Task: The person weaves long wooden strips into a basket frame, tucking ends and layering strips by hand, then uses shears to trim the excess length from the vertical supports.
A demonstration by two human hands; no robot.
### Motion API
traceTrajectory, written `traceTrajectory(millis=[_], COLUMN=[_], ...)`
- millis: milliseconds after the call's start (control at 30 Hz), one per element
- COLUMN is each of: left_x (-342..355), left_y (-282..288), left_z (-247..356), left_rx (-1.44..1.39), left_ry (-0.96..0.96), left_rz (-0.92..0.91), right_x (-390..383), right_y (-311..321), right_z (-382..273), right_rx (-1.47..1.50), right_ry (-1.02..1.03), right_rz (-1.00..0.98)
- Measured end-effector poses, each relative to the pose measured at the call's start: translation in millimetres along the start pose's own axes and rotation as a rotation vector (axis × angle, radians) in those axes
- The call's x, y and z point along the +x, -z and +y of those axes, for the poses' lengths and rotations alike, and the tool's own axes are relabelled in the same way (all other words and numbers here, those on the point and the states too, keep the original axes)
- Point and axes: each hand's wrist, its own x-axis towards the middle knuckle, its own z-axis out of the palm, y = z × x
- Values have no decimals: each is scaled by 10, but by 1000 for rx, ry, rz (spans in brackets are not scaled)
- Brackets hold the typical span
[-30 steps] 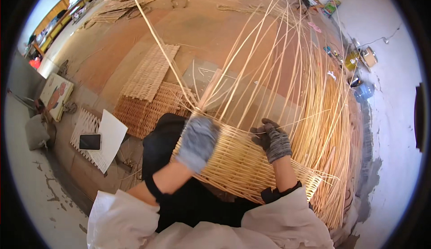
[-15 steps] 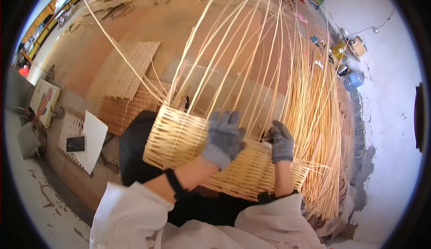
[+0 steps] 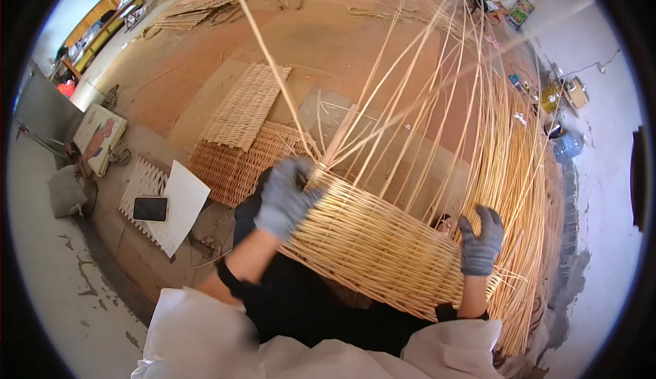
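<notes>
A pale wicker panel [image 3: 372, 242] lies across my lap and black trousers, with long loose rods [image 3: 410, 99] fanning up from its upper edge and a flat upright stick [image 3: 340, 133] at its upper-left corner. My left hand [image 3: 290, 194], in a grey glove, is closed on that corner, slightly blurred, with its fingers bent over the edge. My right hand [image 3: 482, 235], also gloved, is held at the panel's right end beside the loose rods, with fingers apart and nothing seen in them.
Woven mats [image 3: 232, 105] lie ahead-left. A phone [image 3: 150, 208] rests on white paper [image 3: 183, 211] beside a painted board [image 3: 97, 136]. A thick bundle of rods [image 3: 519, 194] runs along my right, by the wall, with a water jug [image 3: 568, 145]. A wooden bench [image 3: 92, 30] stands far left.
My left hand has moved leftward from the panel's middle to its upper-left corner. My right hand has moved rightward and opened from its bent grip on the upper edge.
</notes>
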Motion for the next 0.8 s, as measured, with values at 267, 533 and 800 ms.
traceTrajectory(millis=[267,533,800], left_x=[1131,1083,408], left_y=[198,312,-149], left_z=[-743,-299,-306], left_rx=[-204,177,211], left_ry=[133,4,-229], left_rz=[-686,-958,-223], right_x=[632,161,112], right_y=[-675,-869,-896], right_z=[-2517,-760,-811], right_rx=[135,1402,1349], right_ry=[374,-1315,-1140], right_rz=[-537,-757,-739])
